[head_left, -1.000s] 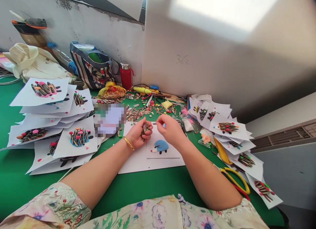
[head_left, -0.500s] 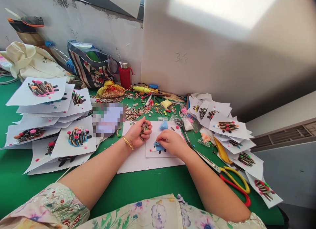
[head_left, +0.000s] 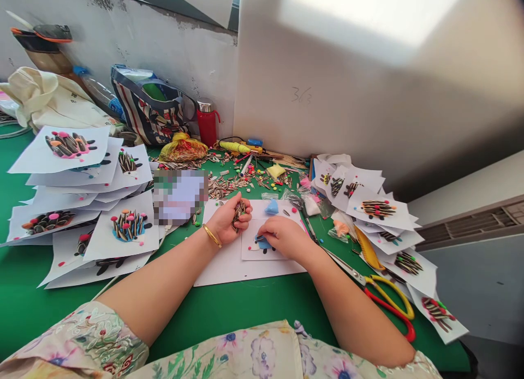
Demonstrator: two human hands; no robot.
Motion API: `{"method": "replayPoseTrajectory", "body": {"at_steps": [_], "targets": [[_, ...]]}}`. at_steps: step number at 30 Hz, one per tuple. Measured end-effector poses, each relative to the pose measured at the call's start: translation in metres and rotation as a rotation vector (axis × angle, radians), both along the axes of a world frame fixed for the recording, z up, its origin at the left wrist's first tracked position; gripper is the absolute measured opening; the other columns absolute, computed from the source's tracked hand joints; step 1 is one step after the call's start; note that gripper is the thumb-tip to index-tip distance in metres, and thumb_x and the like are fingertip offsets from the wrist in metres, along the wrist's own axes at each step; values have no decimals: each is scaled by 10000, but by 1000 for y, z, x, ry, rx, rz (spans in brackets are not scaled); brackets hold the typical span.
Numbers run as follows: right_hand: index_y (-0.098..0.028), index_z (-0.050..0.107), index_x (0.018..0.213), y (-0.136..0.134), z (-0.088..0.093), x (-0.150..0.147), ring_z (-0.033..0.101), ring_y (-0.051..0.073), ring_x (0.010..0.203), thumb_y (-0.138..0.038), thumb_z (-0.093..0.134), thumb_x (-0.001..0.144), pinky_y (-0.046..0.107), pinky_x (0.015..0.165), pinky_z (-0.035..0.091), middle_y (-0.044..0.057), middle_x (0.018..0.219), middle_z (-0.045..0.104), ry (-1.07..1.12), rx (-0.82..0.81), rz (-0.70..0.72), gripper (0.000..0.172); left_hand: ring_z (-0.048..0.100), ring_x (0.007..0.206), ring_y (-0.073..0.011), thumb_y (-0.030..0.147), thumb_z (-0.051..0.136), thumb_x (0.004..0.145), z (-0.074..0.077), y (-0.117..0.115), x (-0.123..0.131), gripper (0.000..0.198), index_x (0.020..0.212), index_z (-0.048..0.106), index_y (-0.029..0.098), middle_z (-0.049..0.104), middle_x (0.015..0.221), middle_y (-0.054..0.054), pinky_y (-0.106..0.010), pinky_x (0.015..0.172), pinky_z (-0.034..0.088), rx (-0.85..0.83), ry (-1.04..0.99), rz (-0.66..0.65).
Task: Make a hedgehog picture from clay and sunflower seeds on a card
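Observation:
My left hand (head_left: 230, 222) is curled around a handful of striped sunflower seeds (head_left: 238, 214), a gold bangle on its wrist. Beside it, my right hand (head_left: 285, 236) pinches a sunflower seed (head_left: 261, 238) against a flat blue clay shape (head_left: 266, 245). That shape lies on a small white card (head_left: 250, 253), with dark seeds along its lower edge and a pink dot at its left. Under the card is a larger white sheet (head_left: 221, 275). A lump of blue clay (head_left: 272, 206) rests above the card; my right fingers partly cover the shape.
Stacked seed-picture cards stand at left (head_left: 98, 248) and right (head_left: 403, 218). Scissors (head_left: 388, 305) with red and yellow handles lie by my right forearm. Loose seeds (head_left: 223, 185) and coloured clay balls spread behind the sheet, before a red flask (head_left: 207, 125) and a striped bag (head_left: 139, 109).
My right fingers have shifted very slightly at the blue clay, and the seed there now lies flatter. My left hand stays put around its seeds.

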State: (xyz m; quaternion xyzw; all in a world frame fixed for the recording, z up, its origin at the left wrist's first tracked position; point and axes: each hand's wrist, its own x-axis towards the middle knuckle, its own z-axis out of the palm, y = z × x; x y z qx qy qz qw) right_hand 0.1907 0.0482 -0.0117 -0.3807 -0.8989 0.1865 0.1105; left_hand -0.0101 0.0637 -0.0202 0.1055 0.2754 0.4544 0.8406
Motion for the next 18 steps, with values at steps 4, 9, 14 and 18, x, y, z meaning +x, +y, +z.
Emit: {"method": "replayPoseTrajectory", "body": {"at_steps": [4,9,14,18], "targets": [[-243,743,932,0,0,0,614,172,884,-67,577,819,276,789,459,17,885,716,-21,20,26,267,384,403,-41,384,495,941,0,0,0,296,768,534,148,481,671,0,-110,298,240,8,3,1],[-238,753,933,0,0,-2,612,179,877,-60,589,809,277,781,460,23,882,714,-61,47,45,272,384,406,-37,383,500,940,0,0,0,294,767,535,149,477,678,3,-106,301,237,17,6,-5],[-230,758,943,-2,2,-4,609,181,871,-50,572,814,273,773,455,27,886,713,-99,55,50,289,386,408,-36,381,491,944,-1,0,0,298,765,534,147,478,682,1,-107,304,237,28,8,-2],[-226,759,939,-3,3,-5,604,184,872,-69,569,831,269,759,445,35,871,703,-130,86,58,269,386,408,-36,381,492,944,-2,0,0,297,766,534,147,483,682,-1,-106,306,237,31,8,-4]]}}
